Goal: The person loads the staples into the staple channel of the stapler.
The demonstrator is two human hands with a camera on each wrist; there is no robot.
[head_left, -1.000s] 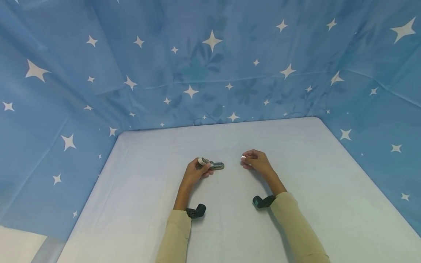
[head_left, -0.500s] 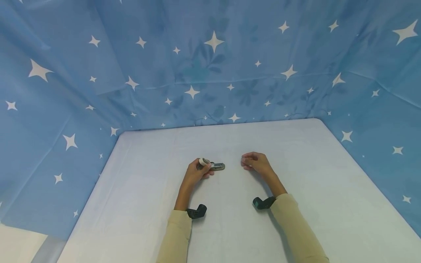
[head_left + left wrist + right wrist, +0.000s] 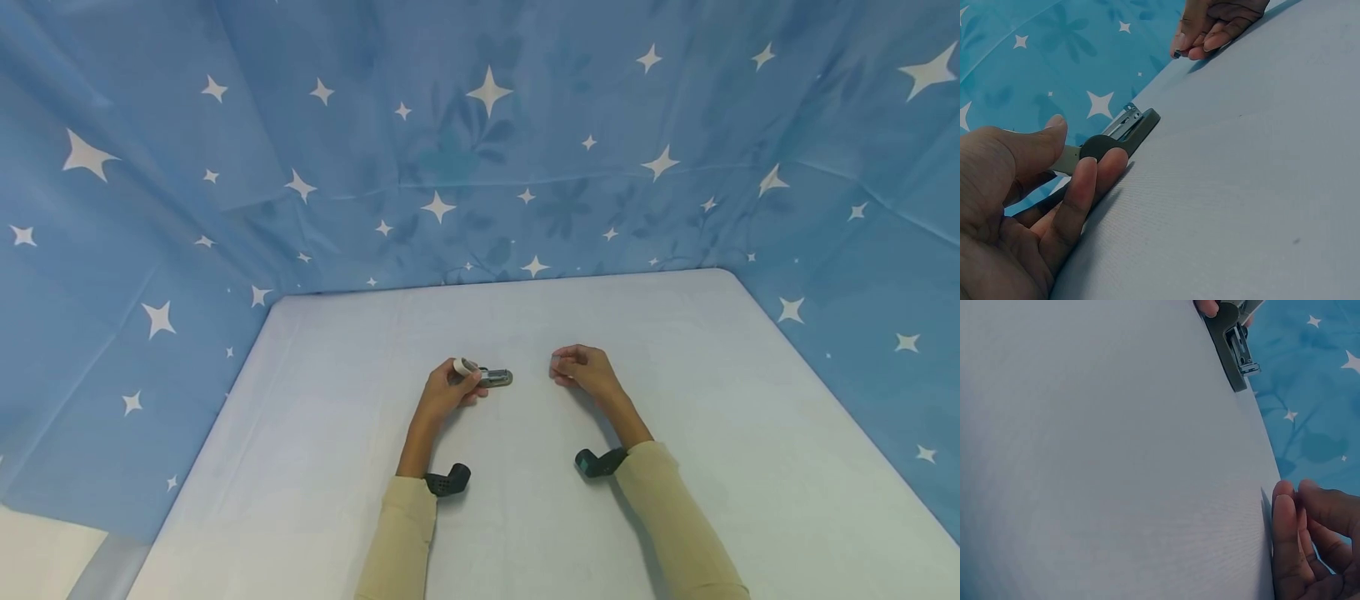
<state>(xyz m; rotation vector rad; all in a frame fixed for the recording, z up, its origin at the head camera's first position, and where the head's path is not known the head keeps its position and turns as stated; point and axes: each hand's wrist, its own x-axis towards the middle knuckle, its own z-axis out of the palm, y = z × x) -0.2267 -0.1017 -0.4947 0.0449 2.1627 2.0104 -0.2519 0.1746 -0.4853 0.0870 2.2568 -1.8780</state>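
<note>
My left hand (image 3: 447, 390) grips a grey-green stapler (image 3: 497, 378) whose pale cover is swung back, so the metal staple tray (image 3: 1124, 122) lies bare. Its front end points right, toward the other hand. In the left wrist view the thumb is on the pale cover (image 3: 1067, 160) and fingers support the body from below. Across a short gap, my right hand (image 3: 588, 368) pinches a small grey metallic piece (image 3: 555, 364), which looks like a strip of staples. In the right wrist view this piece is mostly hidden by the fingertips (image 3: 1284, 515).
Both hands are over a white-covered table (image 3: 517, 533). A blue curtain with white stars (image 3: 480, 150) hangs behind the table and along its sides. Black wrist cameras (image 3: 450, 481) sit on both forearms, close above the tabletop.
The small metallic piece in my right hand has turned slightly: its bright white glint is gone and it now looks grey. Both hands and the stapler stay nearly in place.
</note>
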